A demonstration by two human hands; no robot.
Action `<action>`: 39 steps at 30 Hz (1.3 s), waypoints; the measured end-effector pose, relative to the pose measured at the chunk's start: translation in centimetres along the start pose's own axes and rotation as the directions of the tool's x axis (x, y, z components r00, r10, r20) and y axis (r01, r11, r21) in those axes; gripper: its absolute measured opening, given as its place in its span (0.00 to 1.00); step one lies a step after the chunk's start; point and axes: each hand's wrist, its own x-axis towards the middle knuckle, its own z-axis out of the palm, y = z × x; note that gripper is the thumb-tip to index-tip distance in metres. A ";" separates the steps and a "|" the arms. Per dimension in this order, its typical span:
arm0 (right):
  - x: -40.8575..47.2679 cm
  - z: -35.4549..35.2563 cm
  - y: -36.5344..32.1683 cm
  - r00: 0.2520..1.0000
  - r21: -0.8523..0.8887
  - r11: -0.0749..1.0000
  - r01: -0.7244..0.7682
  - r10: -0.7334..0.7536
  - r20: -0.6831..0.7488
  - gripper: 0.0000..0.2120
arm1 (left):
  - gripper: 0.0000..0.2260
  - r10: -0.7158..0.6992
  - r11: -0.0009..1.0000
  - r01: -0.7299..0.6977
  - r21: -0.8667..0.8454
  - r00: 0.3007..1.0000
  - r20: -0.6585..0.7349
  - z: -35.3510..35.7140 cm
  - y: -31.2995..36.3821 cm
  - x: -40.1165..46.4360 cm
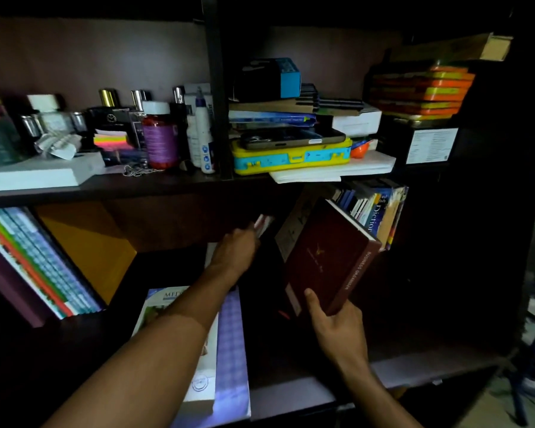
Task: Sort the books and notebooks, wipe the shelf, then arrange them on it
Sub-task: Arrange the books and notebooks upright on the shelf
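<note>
My right hand (337,329) grips the lower corner of a thick maroon book (328,257), tilted in front of a leaning row of books (374,211) that includes a dictionary. My left hand (235,248) reaches deep into the lower shelf (414,369) and holds a thin red-and-white item (262,225), blurred in the dark. Under my left forearm lie a white book (173,307) and a purple patterned notebook (232,344), flat on the shelf board. At the far left stands a slanted row of colourful books (37,261) beside a yellow folder (90,242).
The upper shelf (167,183) is crowded: bottles and a red jar (159,137) on the left, a yellow-and-blue case (291,156) with a phone on it in the middle, orange boxes (420,91) on the right. A dark divider post (217,88) splits it.
</note>
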 end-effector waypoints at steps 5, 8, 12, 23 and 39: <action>0.1 0.0 -0.2 1.000 -0.019 0.999 -0.027 0.027 -0.008 0.22 | 0.15 -0.069 0.889 -0.026 -0.457 0.980 -0.189 -0.2 5.2 1.4; 0.0 0.2 -0.1 0.999 -0.002 0.999 -0.044 0.044 -0.009 0.22 | 0.16 0.033 0.748 -0.059 -0.661 0.998 -0.053 0.2 8.4 2.9; 0.2 0.0 -0.4 0.998 -0.012 0.998 -0.055 0.054 -0.038 0.16 | 0.14 0.045 0.511 0.016 -0.860 0.998 0.045 0.0 9.4 4.3; 2.3 0.9 -2.4 0.969 -0.301 0.937 0.177 -0.113 0.219 0.22 | 0.40 -0.042 -0.196 0.265 -0.944 0.960 0.278 2.2 4.9 1.3; 8.0 4.7 -2.3 0.978 -0.311 0.930 0.194 -0.157 0.140 0.36 | 0.34 -0.061 0.299 0.259 -0.919 0.966 0.252 3.3 3.2 1.2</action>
